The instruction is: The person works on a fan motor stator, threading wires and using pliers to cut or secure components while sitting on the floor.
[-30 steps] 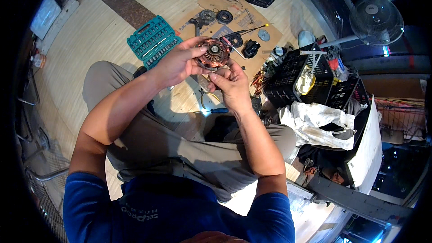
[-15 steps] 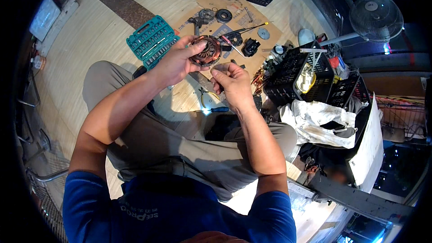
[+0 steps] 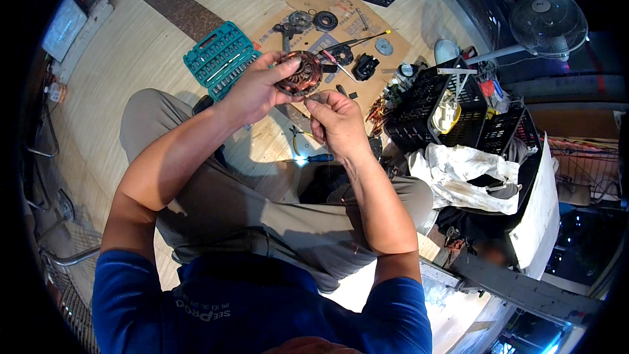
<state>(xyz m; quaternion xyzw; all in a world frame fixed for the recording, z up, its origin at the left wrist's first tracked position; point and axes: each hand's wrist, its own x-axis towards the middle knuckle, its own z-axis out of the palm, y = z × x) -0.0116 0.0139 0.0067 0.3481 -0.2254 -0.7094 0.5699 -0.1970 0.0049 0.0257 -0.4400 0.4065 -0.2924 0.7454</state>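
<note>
My left hand (image 3: 254, 94) is closed around a round copper-wound stator (image 3: 305, 80), with the thumb lying over its face. Just below and to the right of the stator's lower rim is my right hand (image 3: 341, 124), its thumb and forefinger pinched together. Whatever those fingertips hold, if anything, is too small to make out. Beyond the hands, loose dismantled parts lie on flattened cardboard (image 3: 386, 42), among them a black ring-shaped part (image 3: 325, 21), a grey disc (image 3: 384, 47) and a black housing (image 3: 365, 67).
A teal socket set case (image 3: 211, 42) lies open beyond my left forearm. Pliers (image 3: 298, 141) with yellow handles and a blue-handled tool (image 3: 320, 158) are on the floor between my legs. Black crates (image 3: 419, 121), a white cloth (image 3: 458, 174) and a fan (image 3: 548, 24) stand at the right.
The stator's face has tilted slightly, and light falls differently on its copper windings. Both hands stay almost in the same place.
</note>
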